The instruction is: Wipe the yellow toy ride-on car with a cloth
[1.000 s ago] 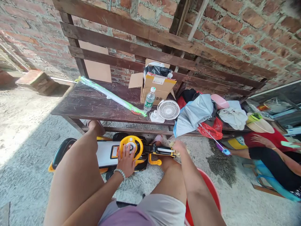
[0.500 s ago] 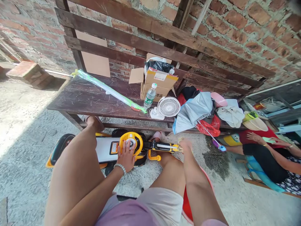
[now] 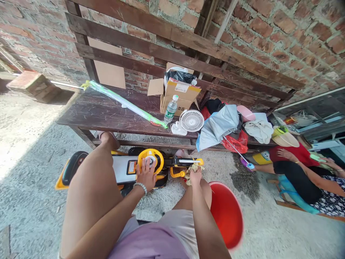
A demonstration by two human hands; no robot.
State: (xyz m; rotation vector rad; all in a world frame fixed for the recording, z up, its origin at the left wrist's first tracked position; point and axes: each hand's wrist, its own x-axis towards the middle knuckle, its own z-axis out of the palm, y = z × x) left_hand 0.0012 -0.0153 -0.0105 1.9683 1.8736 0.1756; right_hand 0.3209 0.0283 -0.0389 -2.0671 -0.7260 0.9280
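Note:
A yellow, white and black ride-on toy (image 3: 122, 169) stands on the concrete between my legs. My left hand (image 3: 146, 176), with a beaded bracelet at the wrist, lies over its yellow steering wheel (image 3: 159, 155). The fingers are stretched across the lower rim onto the hub. In my right hand (image 3: 195, 176) is a crumpled, pale, dirty-looking rag (image 3: 194, 167), its fingers closed round it. The rag is by the outer end of the toy's black and yellow bar (image 3: 185, 162), right of a yellow bent part (image 3: 177, 174). Whether it touches the bar is unclear.
A red basin (image 3: 228, 216) stands right of my leg. Along the brick wall, a wooden bench (image 3: 88, 115) bears a cardboard box (image 3: 179, 97), a water bottle (image 3: 170, 109), a white fan (image 3: 192, 120) and an umbrella (image 3: 219, 124). A seated person (image 3: 299, 176) is at the right.
My right hand has come left and back toward me with the rag, from beyond the bar's end to beside it. More of the red basin shows. My left hand stays on the wheel.

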